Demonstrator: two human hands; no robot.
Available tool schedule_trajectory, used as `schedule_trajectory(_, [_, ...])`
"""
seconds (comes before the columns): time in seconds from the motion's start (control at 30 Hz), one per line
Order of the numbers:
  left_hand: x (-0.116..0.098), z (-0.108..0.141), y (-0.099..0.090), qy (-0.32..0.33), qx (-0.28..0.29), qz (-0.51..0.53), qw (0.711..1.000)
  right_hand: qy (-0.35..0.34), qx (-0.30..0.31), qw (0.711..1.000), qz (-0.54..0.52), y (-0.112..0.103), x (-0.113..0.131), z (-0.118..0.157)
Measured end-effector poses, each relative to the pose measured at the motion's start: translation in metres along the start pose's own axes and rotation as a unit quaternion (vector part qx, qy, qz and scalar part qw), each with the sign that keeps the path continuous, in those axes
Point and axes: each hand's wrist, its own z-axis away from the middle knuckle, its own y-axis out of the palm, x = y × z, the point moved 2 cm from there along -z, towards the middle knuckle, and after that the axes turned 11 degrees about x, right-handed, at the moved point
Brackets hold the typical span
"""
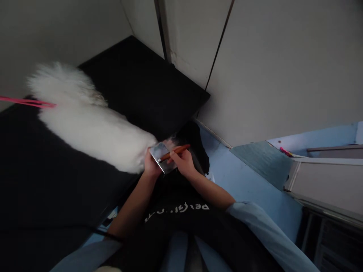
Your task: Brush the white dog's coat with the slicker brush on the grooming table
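A white fluffy dog (93,128) lies along the black table (147,87), its rear end close to my hands. My left hand (151,164) is closed round the edge of a flat, clear or metallic rectangular piece (161,153), beside the dog's rear. In my right hand (183,160) is an orange-brown handled tool (180,148), held slantwise over that piece; its far tip is too small to make out. Some loose pale fluff shows just behind the hands.
A pink cord (25,101) runs from the left edge to the dog. Grey panels (283,68) rise behind the table. Blue floor (229,170) shows at the right, with a cabinet (329,185) beyond. A dark apron (184,230) covers my front.
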Motion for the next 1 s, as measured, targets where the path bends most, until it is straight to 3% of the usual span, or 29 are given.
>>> schedule_trajectory(0.07, [-0.003, -0.001, 0.005, 0.009, -0.002, -0.003, 1.000, 0.025, -0.060, 0.998, 0.000, -0.009, 0.003, -0.001])
schedule_trajectory(0.13, [-0.006, -0.002, 0.011, 0.029, -0.004, -0.002, 1.000, -0.008, -0.189, 0.982, 0.023, -0.024, 0.011, 0.000])
schedule_trajectory(0.2, [-0.008, -0.004, 0.015, 0.029, -0.012, 0.010, 0.999, -0.054, -0.246, 0.967, 0.032, -0.026, 0.018, 0.006])
schedule_trajectory(0.23, [-0.009, -0.006, 0.017, 0.018, -0.021, 0.018, 0.999, -0.065, -0.231, 0.970, 0.025, -0.020, 0.019, 0.009])
schedule_trajectory(0.33, [-0.013, -0.008, 0.022, -0.023, -0.042, 0.044, 0.998, -0.017, -0.058, 0.998, -0.023, 0.003, 0.012, 0.011])
schedule_trajectory(0.37, [-0.015, -0.008, 0.025, -0.029, -0.044, 0.052, 0.997, -0.005, -0.060, 0.998, -0.031, 0.001, 0.011, 0.011])
schedule_trajectory(0.43, [-0.019, -0.007, 0.031, -0.018, -0.050, 0.063, 0.997, -0.018, -0.169, 0.985, -0.001, -0.021, 0.012, 0.013])
schedule_trajectory(0.5, [-0.022, -0.007, 0.038, -0.004, -0.066, 0.065, 0.996, -0.052, -0.327, 0.942, 0.057, -0.047, 0.018, 0.020])
schedule_trajectory(0.53, [-0.022, -0.007, 0.042, -0.006, -0.074, 0.062, 0.995, -0.074, -0.370, 0.923, 0.069, -0.054, 0.020, 0.024])
schedule_trajectory(0.57, [-0.023, -0.007, 0.045, -0.012, -0.081, 0.057, 0.995, -0.094, -0.369, 0.922, 0.069, -0.053, 0.021, 0.026])
schedule_trajectory(0.67, [-0.024, -0.009, 0.049, -0.061, -0.072, 0.044, 0.995, -0.079, -0.158, 0.984, 0.022, -0.024, 0.016, 0.023])
schedule_trajectory(0.7, [-0.024, -0.010, 0.048, -0.074, -0.066, 0.043, 0.994, -0.064, -0.110, 0.992, 0.009, -0.016, 0.014, 0.020])
schedule_trajectory(0.73, [-0.025, -0.011, 0.047, -0.080, -0.059, 0.042, 0.994, -0.053, -0.113, 0.992, -0.002, -0.013, 0.013, 0.018])
schedule_trajectory(0.83, [-0.027, -0.013, 0.043, -0.060, -0.047, 0.051, 0.996, -0.085, -0.301, 0.949, 0.030, -0.026, 0.018, 0.021])
schedule_trajectory(0.9, [-0.026, -0.015, 0.041, -0.054, -0.040, 0.054, 0.996, -0.132, -0.362, 0.921, 0.054, -0.029, 0.022, 0.028])
schedule_trajectory(0.93, [-0.026, -0.017, 0.041, -0.059, -0.038, 0.051, 0.996, -0.149, -0.328, 0.931, 0.062, -0.025, 0.023, 0.029])
schedule_trajectory(1.0, [-0.026, -0.020, 0.041, -0.074, -0.037, 0.040, 0.996, -0.153, -0.202, 0.966, 0.056, -0.013, 0.022, 0.029])
